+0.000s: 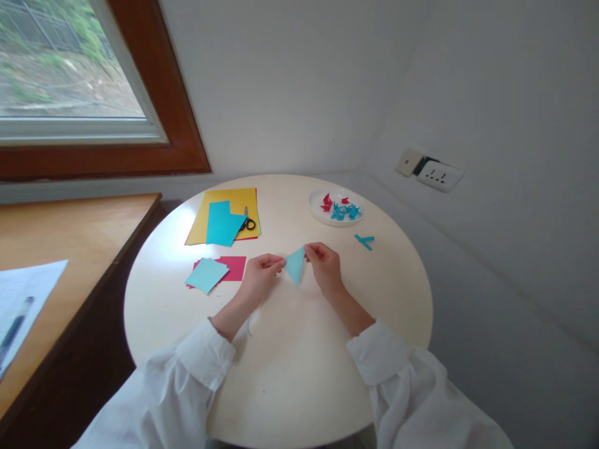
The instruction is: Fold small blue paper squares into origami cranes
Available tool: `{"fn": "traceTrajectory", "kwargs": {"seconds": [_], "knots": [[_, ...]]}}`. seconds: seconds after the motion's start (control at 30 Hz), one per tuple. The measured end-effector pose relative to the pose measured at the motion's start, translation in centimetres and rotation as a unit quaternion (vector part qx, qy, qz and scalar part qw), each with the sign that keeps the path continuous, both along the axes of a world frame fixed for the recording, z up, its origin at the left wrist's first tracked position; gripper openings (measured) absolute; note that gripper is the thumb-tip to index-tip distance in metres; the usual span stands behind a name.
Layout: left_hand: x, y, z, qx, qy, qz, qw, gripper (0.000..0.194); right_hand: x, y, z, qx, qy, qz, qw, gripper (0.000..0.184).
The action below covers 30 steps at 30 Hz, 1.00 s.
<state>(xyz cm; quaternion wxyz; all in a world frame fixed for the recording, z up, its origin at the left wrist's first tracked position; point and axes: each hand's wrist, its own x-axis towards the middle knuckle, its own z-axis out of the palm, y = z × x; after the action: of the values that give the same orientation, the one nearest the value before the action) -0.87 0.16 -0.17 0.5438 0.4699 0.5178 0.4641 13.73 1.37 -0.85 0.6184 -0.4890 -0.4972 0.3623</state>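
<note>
A light blue piece of paper folded into a triangle is held between my two hands, one point hanging downward. My left hand pinches its left corner with thumb and fingers. At the upper right corner, my right hand pinches it the same way. Left of my left hand lie pale blue square papers on top of pink paper squares. Farther off, a white plate holds small folded shapes, some red and several blue.
On the round table, yellow sheets lie under cut blue paper and black-handled scissors. Blue paper strips are at right. A wooden desk with a written sheet and a pen stands left.
</note>
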Motion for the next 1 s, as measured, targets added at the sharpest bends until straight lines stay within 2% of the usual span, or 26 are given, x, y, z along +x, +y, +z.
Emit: {"fn": "traceTrajectory", "kwargs": {"seconds": [0.57,0.73,0.83,1.0], "knots": [[-0.01,0.08,0.04,-0.009,0.002,-0.005,1.000,0.021,0.13,-0.12,0.14,0.007,-0.015,-0.020,1.000,0.019],[-0.09,0.08,0.06,-0.003,-0.004,0.013,1.000,0.022,0.16,0.11,-0.09,0.020,0.010,-0.036,0.999,0.019],[-0.19,0.12,0.07,0.016,-0.019,0.029,0.999,0.022,-0.02,-0.02,-0.16,0.040,0.022,-0.013,0.999,0.017],[-0.41,0.33,-0.29,0.023,-0.023,0.052,0.998,0.026,-0.39,-0.79,-0.31,0.083,-0.118,0.039,0.989,0.016]]}}
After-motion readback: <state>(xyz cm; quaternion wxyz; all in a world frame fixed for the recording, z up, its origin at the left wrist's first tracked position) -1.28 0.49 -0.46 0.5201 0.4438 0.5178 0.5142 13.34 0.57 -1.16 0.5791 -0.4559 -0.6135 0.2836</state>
